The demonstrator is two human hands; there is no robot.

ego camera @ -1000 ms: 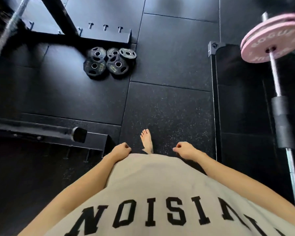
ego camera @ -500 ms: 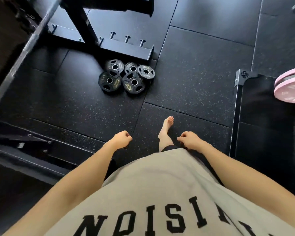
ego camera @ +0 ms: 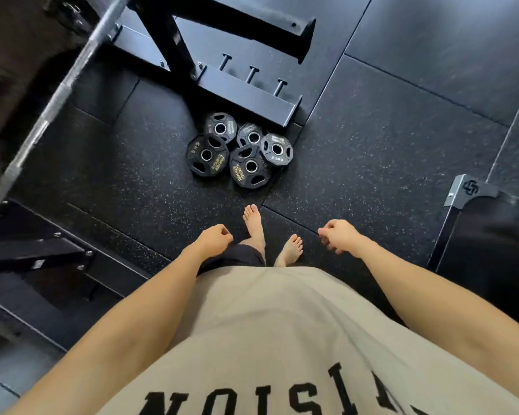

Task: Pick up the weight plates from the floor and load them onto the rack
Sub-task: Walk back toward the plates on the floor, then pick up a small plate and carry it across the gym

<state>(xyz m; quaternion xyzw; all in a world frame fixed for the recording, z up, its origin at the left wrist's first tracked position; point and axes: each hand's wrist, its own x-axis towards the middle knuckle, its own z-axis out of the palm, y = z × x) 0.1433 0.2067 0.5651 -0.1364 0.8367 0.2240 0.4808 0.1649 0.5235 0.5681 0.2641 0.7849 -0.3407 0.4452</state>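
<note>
Both empty: left hand (ego camera: 215, 239) and right hand (ego camera: 340, 236), fingers loosely curled. Weight plates (ego camera: 240, 152) heaped mid-frame, overlapping, below rack (ego camera: 246, 94). Risked pinched fingers, dropping onto bare feet (ego camera: 253, 226).

A loose beige T-shirt (ego camera: 270, 333) with large black block letters across the chest, seen upside down. Dark shorts (ego camera: 237, 257) show just below its hem, beside the left hand (ego camera: 212, 239). Both forearms are bare, no sleeves reaching them, and both feet (ego camera: 253, 226) are bare
</note>
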